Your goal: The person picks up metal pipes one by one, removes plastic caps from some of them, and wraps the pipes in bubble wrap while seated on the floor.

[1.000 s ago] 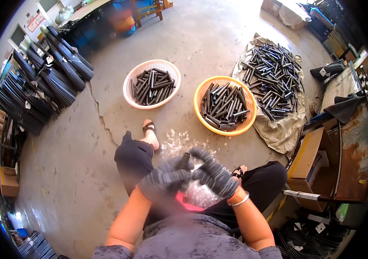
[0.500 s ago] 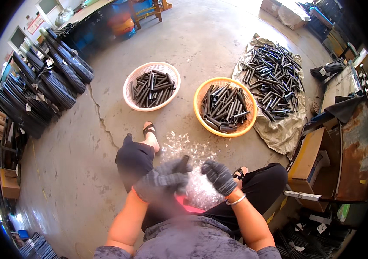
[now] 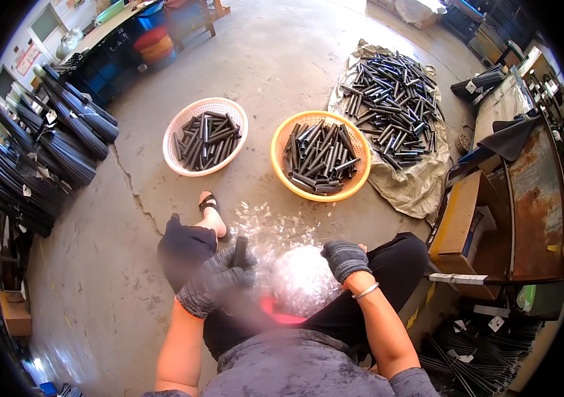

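Observation:
My left hand, in a grey knitted glove, is closed around a short black tube that stands nearly upright out of the fist. Over my right thigh, my gloved right hand has its fingers curled closed; what they hold, if anything, is hidden. Between my legs, below and between the hands, lies a heap of small clear plastic pieces, with more scattered on the floor ahead. A red edge shows under the heap near my lap.
A pink basket and an orange basket, both with black tubes, stand ahead. Many more tubes lie on a tan sheet. At right are a cardboard box and a rusty bench; bundled rods stand left.
My hands have moved apart. The left has gone left with the tube, which is now more upright; the right stays closed, slightly further right. The whole view has shifted a little.

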The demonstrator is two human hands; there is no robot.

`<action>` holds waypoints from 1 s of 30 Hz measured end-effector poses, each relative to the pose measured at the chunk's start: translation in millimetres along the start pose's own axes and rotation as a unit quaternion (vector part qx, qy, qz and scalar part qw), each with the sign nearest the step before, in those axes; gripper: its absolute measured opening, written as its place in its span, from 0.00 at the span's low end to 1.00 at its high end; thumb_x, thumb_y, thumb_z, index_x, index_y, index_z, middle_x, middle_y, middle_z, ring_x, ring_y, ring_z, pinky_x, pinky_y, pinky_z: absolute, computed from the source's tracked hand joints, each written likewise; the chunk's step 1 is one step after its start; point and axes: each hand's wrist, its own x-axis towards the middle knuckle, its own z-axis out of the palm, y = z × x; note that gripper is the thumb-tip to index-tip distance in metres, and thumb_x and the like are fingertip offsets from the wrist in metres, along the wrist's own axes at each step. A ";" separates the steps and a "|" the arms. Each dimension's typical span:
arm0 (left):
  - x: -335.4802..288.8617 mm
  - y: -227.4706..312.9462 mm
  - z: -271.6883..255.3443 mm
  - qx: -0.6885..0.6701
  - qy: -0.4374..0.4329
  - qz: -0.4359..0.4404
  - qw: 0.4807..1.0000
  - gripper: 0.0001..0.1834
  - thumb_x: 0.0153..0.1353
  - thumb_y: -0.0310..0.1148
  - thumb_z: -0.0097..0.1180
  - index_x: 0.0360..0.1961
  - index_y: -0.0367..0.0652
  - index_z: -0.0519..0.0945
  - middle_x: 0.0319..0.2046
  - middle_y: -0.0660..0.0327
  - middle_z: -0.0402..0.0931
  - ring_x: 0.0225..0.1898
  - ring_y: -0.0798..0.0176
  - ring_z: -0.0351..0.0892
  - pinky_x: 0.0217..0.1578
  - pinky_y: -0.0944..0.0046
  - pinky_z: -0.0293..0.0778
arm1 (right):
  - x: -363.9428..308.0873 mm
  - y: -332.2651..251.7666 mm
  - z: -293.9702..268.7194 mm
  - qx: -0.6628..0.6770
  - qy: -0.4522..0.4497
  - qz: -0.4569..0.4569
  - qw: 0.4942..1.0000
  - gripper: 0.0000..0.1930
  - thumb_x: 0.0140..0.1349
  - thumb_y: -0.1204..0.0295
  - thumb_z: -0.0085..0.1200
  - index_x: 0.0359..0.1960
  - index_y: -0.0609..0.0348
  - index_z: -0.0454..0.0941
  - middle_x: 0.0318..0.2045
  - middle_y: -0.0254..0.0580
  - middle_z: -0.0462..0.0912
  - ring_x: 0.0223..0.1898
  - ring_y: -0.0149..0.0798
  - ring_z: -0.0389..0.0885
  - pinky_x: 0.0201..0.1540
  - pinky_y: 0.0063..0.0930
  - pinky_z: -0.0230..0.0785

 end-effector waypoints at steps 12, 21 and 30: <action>-4.0 1.0 0.9 0.037 -0.003 0.003 0.999 0.24 0.53 0.33 0.63 0.49 0.38 0.70 0.33 0.61 0.73 0.33 0.65 0.74 0.32 0.64 0.74 | 0.1 3.1 10.8 0.087 0.042 -0.023 0.995 0.18 0.62 0.65 0.48 0.51 0.61 0.70 0.42 0.52 0.78 0.42 0.53 0.76 0.47 0.39 0.68; 1.4 1.3 16.0 0.086 -0.056 -0.001 0.995 0.23 0.54 0.30 0.61 0.50 0.37 0.70 0.33 0.60 0.74 0.34 0.64 0.75 0.35 0.63 0.75 | 6.1 -3.8 75.2 0.671 0.050 -0.290 0.680 0.15 0.63 0.73 0.49 0.51 0.57 0.72 0.41 0.38 0.80 0.44 0.33 0.78 0.47 0.27 0.72; 4.4 10.0 31.9 0.051 -0.088 -0.059 0.993 0.21 0.54 0.30 0.61 0.49 0.39 0.71 0.30 0.58 0.74 0.30 0.59 0.76 0.29 0.63 0.74 | -51.6 -58.6 0.9 0.433 0.136 -0.321 0.831 0.24 0.58 0.76 0.55 0.57 0.63 0.65 0.51 0.49 0.75 0.49 0.38 0.74 0.52 0.34 0.66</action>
